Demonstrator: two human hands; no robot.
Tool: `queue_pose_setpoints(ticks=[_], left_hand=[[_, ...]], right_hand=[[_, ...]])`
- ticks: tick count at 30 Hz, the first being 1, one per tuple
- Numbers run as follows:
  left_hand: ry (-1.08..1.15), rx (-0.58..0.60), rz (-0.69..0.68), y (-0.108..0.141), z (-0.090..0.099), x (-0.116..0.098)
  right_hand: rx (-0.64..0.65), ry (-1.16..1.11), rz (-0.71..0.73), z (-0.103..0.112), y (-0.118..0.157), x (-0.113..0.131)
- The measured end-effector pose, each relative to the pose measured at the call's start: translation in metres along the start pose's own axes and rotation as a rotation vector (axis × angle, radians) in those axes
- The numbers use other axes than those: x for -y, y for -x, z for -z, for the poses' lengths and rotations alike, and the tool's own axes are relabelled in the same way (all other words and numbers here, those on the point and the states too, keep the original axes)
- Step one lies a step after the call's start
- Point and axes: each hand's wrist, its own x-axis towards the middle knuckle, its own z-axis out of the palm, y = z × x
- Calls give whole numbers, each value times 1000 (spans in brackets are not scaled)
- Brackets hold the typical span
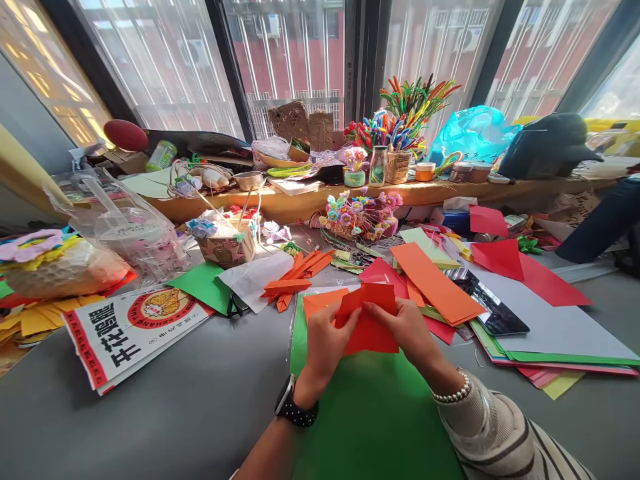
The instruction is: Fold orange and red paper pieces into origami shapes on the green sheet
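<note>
A bent piece of orange-red paper (373,337) is held between both hands, above a green sheet (375,420). My left hand (327,337) pinches its left side, thumb on the near face. Opposite it, my right hand (410,327) grips the right side, its thumb close to the other thumb near the middle. Fingers behind the paper are hidden. Just beyond the hands lie an orange sheet (320,301) and a long orange strip (435,283). Folded orange paper pieces (295,277) form a small pile to the left.
A phone (493,307) rests on stacked coloured paper (575,333) at right. To the left are a printed paper bag (140,330), glasses (235,305) and a plastic cup (140,243). Craft flowers (357,213) and a pot of pipe cleaners (397,167) stand toward the windows.
</note>
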Motion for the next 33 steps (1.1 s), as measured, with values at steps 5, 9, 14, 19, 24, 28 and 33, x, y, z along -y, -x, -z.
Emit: queue_pose_setpoints(ticks=[5, 9, 14, 19, 24, 28, 33], left_hand=[[199, 66, 135, -1, 1, 0], [486, 178, 283, -2, 3, -1], [425, 155, 272, -2, 3, -2], [288, 103, 145, -1, 2, -1], [158, 86, 59, -1, 1, -1], [24, 51, 8, 0, 1, -2], [-7, 10, -19, 0, 0, -2]], right_hand=[[3, -87, -91, 2, 1, 3], [53, -199, -152, 4, 1, 7], [58, -210, -155, 4, 1, 6], [27, -143, -121, 3, 0, 4], [16, -163, -110, 1, 1, 3], [51, -207, -108, 0, 1, 3], [57, -232, -132, 0, 1, 3]])
